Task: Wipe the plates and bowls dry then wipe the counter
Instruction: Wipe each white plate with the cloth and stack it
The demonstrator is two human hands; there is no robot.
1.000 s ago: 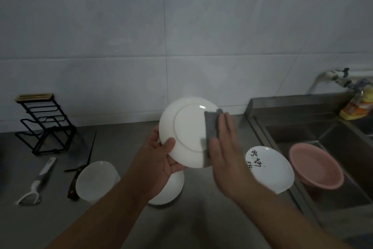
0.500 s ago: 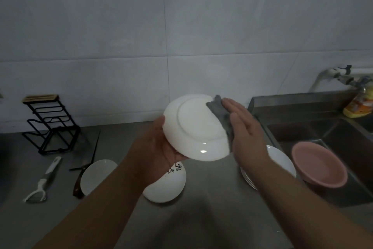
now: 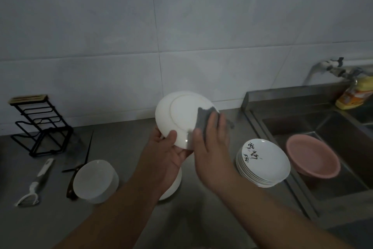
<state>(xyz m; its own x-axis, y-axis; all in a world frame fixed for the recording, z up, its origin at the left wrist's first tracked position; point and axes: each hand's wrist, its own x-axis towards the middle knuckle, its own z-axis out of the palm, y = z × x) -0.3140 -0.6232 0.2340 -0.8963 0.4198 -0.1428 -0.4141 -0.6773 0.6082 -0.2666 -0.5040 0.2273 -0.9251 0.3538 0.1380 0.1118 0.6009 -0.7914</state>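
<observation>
My left hand (image 3: 165,154) grips the lower rim of a white plate (image 3: 179,115), held up with its underside toward me. My right hand (image 3: 212,147) presses a grey cloth (image 3: 201,121) flat against the plate's right side with straight fingers. A stack of white plates (image 3: 264,162) with black brush writing sits on the grey counter (image 3: 201,218) to the right. A white bowl (image 3: 94,182) stands at the left. Another white dish (image 3: 173,186) lies below my left wrist, mostly hidden.
A steel sink (image 3: 323,168) at the right holds a pink basin (image 3: 312,158), with a tap (image 3: 327,67) and a yellow bottle (image 3: 355,95) behind. At the left are a black wire rack (image 3: 38,123), a knife (image 3: 78,168) and a peeler (image 3: 34,184).
The cloth under my right hand slid down the plate's right side from the top edge. The plate turned slightly in my left hand. The view shifted, showing the plate stack again.
</observation>
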